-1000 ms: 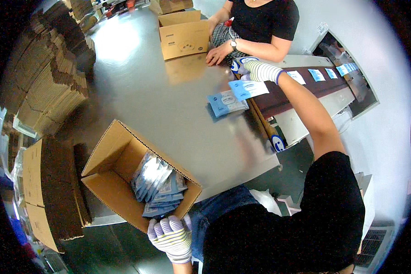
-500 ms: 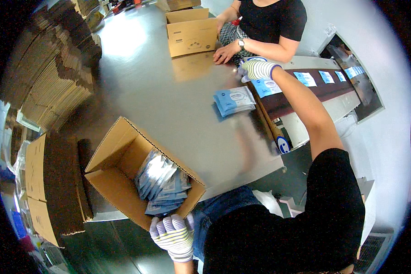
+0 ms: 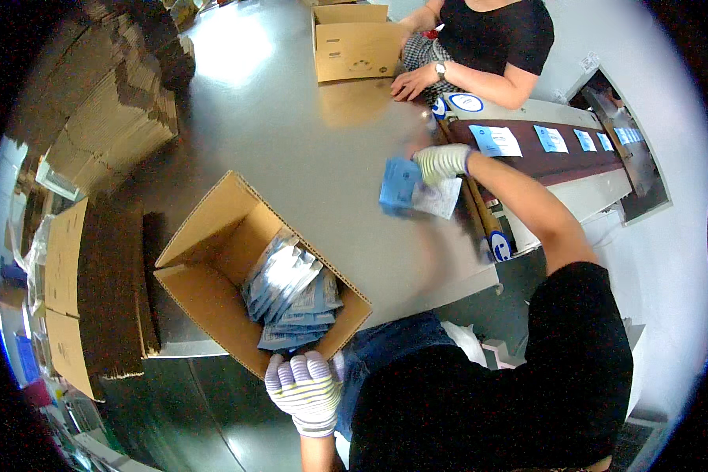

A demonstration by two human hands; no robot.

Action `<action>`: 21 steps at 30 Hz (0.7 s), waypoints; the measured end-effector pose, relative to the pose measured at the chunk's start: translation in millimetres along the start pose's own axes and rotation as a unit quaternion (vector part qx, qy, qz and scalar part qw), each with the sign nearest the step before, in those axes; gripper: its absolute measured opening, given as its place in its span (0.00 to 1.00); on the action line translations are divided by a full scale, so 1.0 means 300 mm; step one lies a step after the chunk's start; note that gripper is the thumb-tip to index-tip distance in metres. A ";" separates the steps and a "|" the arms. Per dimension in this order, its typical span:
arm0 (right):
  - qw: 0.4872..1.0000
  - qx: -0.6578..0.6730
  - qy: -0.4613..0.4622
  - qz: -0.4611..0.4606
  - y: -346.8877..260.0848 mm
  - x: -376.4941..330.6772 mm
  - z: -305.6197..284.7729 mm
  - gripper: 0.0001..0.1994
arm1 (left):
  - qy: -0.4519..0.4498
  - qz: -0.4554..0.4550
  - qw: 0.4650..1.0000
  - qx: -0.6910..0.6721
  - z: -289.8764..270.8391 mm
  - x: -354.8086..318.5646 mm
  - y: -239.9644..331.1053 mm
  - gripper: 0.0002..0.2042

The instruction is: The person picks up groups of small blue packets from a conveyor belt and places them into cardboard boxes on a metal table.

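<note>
Right hand (image 3: 442,165) no longer at the conveyor (image 3: 547,164) end; now down on the loose blue-and-white packets (image 3: 400,185) at the edge of the worktop (image 3: 322,165). Motion blur there: cannot tell whether that grip is clenched. Left hand (image 3: 303,391) grasps the near wall of the open carton (image 3: 208,299), bagged blue packets (image 3: 295,307) inside. Handling, I judge, shifts from belt to pile.

The head camera, a wide fisheye unit, is looking steeply down from the wearer's head and facing across the metal table (image 3: 283,134). The view is sitting upright, with straight edges bending toward a dark rim. The left hand (image 3: 305,393) and the carton (image 3: 200,295) are occupying the near lower field; the conveyor (image 3: 558,165) is lying farther off, toward the right.
</note>
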State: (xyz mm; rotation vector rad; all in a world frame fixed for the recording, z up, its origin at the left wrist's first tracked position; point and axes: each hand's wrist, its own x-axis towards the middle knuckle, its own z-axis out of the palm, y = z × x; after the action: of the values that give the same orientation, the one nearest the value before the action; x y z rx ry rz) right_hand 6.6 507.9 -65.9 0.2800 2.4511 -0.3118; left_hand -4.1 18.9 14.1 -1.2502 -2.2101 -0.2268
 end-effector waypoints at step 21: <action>0.870 -0.014 0.305 -0.388 -1.114 -0.336 -0.403 0.37 | -0.004 -0.012 0.998 -0.055 -0.025 -0.001 -0.007 0.11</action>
State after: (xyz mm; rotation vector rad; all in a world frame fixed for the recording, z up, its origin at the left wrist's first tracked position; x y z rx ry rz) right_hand -77.3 213.4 140.9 -0.7710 3.0919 -0.5906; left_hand -2.8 14.3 20.2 -1.2845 -2.2461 -0.3580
